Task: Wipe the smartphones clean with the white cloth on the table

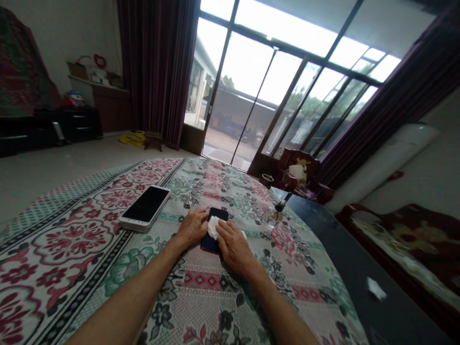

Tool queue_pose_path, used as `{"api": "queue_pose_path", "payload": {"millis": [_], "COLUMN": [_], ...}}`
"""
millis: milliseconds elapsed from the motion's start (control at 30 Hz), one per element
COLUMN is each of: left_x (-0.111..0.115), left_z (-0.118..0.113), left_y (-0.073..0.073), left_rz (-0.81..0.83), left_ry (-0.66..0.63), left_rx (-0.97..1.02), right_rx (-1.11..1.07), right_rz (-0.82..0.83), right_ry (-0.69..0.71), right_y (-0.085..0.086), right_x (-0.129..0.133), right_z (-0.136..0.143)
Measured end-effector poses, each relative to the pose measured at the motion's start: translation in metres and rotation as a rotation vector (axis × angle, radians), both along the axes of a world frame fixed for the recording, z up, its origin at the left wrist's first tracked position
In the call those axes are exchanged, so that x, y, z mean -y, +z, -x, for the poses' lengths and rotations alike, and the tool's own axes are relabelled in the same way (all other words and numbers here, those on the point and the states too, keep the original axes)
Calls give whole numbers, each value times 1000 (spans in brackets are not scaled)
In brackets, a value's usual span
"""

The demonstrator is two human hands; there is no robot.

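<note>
A dark phone [210, 243] lies on the patterned tablecloth [201, 297] between my hands. My left hand [194, 225] is at the phone's left edge, its fingers closed against that side. Under the fingers of my right hand [234, 244], a crumpled white tissue [213, 226] is pressed on the phone's dark surface. To the left lies a larger white-framed phone [146, 206], its black screen up; it seems to rest on another flat item.
A clear glass container [272, 215] and a black-bristled brush [283, 202] stand toward the right rear of the table. Beyond the right edge is a dark surface [345, 254] with a white scrap [375, 288]. Carved chairs and glass doors are farther back.
</note>
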State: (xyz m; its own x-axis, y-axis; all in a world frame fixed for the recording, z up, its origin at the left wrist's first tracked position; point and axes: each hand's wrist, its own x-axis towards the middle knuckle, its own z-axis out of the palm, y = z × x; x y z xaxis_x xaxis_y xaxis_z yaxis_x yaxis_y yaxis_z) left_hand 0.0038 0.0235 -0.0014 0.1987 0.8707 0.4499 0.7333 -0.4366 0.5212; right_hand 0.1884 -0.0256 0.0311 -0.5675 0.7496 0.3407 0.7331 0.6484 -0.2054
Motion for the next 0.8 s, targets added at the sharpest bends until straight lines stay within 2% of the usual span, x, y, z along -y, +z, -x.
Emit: {"api": "queue_pose_path", "payload": {"millis": [100,200,300,500,600,700,800], "left_x": [0,-1,-2,-3,-4,-5,-6], "left_z": [1,1,1,3,3,3,3], "left_y": [0,-3,-4,-2,-2,-3,-5], "left_rz": [8,26,47,77,79,85,88], "left_ry": [-26,-27,-20,-65,-77,-58,-57], "left_rx": [-36,-58,-51,-13,3,22,22], "right_rx": [1,-2,-18,-13,29,22,-31], "right_rz": [-6,3,0,-2,29,26,15], "right_ry": [-15,-6,-13,35,9,-12,32], "right_y": [-7,-9,-7,-6,-8,-10,-11], "right_x": [14,12,-9,-71,-88,-86,-67], "right_z": [-2,-3,-1,12,19,22,16]}}
